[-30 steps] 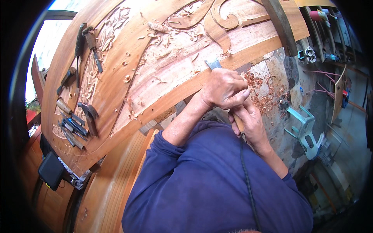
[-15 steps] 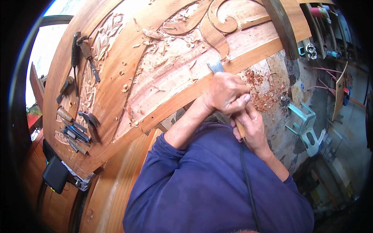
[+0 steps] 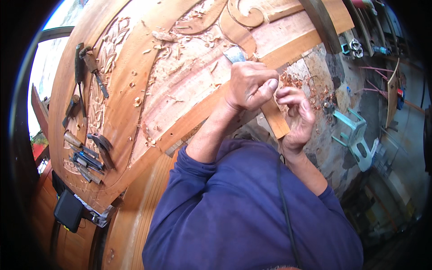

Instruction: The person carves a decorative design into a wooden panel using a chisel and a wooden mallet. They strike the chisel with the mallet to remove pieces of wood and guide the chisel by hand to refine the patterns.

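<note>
Still gripping the broad chisel (image 3: 236,55) in the left hand (image 3: 252,85), with its blade over the near part of the carved panel (image 3: 193,101). Unlike half a second ago, no longer wrapping the right hand (image 3: 298,117) round the wooden handle (image 3: 275,120); now keeping that hand half spread and loosely curled, just right of the exposed handle. Leaving the hammer (image 3: 105,155) at the panel's left, as before.

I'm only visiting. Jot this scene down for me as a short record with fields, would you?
Left hand: closed around a flat-bladed chisel
Right hand: open beside the wooden handle; contact unclear
Work surface: carved wooden panel, loose shavings
On its left part: hammer, several hand tools
Off right: teal plastic chair
</note>
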A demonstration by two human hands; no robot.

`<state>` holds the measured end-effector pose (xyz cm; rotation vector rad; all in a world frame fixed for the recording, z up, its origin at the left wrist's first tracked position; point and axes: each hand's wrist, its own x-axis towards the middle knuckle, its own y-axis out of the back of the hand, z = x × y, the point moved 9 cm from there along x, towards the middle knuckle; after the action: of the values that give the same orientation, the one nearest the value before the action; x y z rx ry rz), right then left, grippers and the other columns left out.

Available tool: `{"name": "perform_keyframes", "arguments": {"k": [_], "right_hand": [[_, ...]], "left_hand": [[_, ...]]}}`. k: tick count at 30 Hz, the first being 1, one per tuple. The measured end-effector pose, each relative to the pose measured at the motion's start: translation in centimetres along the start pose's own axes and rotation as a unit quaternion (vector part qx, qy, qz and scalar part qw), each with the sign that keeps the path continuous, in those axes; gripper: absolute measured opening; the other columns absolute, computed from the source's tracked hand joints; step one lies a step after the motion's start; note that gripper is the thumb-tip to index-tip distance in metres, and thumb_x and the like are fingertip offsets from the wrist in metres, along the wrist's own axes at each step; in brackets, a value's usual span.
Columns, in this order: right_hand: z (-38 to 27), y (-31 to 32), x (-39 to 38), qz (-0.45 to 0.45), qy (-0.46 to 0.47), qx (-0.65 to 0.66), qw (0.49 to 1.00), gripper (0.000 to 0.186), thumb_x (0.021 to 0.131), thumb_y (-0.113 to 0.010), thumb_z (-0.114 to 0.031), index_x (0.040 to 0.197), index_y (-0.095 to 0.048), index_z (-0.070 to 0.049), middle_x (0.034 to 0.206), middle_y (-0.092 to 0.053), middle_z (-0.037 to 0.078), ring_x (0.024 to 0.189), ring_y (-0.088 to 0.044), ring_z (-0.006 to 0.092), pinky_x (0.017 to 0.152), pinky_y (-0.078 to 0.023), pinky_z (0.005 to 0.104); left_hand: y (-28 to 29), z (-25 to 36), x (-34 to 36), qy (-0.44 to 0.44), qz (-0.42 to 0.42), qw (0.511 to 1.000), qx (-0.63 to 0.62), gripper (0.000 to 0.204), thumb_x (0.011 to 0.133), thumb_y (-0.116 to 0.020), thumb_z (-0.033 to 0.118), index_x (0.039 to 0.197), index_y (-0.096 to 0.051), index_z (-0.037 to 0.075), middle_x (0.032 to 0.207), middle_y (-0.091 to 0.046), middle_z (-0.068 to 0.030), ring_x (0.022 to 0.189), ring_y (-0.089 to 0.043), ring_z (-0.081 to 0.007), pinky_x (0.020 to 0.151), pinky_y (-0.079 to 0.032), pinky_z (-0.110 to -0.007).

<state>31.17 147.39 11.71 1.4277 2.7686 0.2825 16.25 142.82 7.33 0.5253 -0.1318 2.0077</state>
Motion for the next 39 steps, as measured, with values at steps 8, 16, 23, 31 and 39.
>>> {"name": "perform_keyframes", "arguments": {"k": [8,16,23,31,39], "right_hand": [[-0.1,-0.6,-5.0,-0.153,-0.368,-0.010,0.917,0.031,0.106,-0.062,-0.006,0.136,-0.052,-0.005,0.108,-0.066,0.012,0.075,-0.064,0.0129,0.067,-0.052,0.0273],[-1.0,-0.6,-3.7,-0.142,-0.334,0.001,0.932,0.043,0.105,-0.062,0.000,0.145,-0.045,-0.008,0.109,-0.067,0.009,0.061,-0.050,0.0027,0.051,-0.042,0.0202],[-1.2,0.3,-3.5,-0.108,-0.146,-0.110,0.977,0.028,0.106,-0.061,-0.010,0.132,-0.057,-0.001,0.118,-0.069,0.018,0.093,-0.065,0.0155,0.081,-0.055,0.0320],[-0.4,2.0,-2.8,-0.031,-0.062,-0.040,0.997,0.033,0.100,-0.047,-0.022,0.095,-0.068,0.003,0.116,-0.069,0.022,0.110,-0.065,0.0309,0.102,-0.049,0.0433],[0.1,2.1,-1.5,-0.021,-0.031,-0.015,0.999,0.032,0.098,-0.048,-0.023,0.092,-0.067,0.003,0.111,-0.069,0.020,0.104,-0.065,0.0282,0.096,-0.050,0.0398]], "left_hand": [[-1.8,1.9,-1.1,-0.045,0.005,0.999,0.012,0.032,0.094,-0.058,0.033,0.071,-0.060,0.012,0.060,-0.052,-0.0088,0.056,-0.058,-0.0313,0.054,-0.046,-0.044],[-2.8,1.9,-0.3,-0.069,-0.156,0.985,0.029,0.043,0.099,-0.065,0.044,0.070,-0.059,0.012,0.064,-0.060,-0.0108,0.058,-0.065,-0.0345,0.052,-0.050,-0.047],[-3.1,1.6,-0.6,-0.062,-0.140,0.987,0.040,0.031,0.094,-0.065,0.030,0.068,-0.060,0.013,0.060,-0.055,-0.0090,0.054,-0.060,-0.0319,0.049,-0.046,-0.045],[-3.0,1.5,-0.3,-0.048,-0.134,0.988,0.053,0.031,0.094,-0.064,0.029,0.068,-0.059,0.012,0.061,-0.056,-0.0103,0.054,-0.060,-0.0329,0.050,-0.045,-0.046],[-3.1,1.0,-0.1,-0.023,-0.120,0.991,0.049,0.034,0.095,-0.064,0.028,0.067,-0.058,0.010,0.061,-0.056,-0.0116,0.054,-0.060,-0.0341,0.051,-0.044,-0.047]]}}
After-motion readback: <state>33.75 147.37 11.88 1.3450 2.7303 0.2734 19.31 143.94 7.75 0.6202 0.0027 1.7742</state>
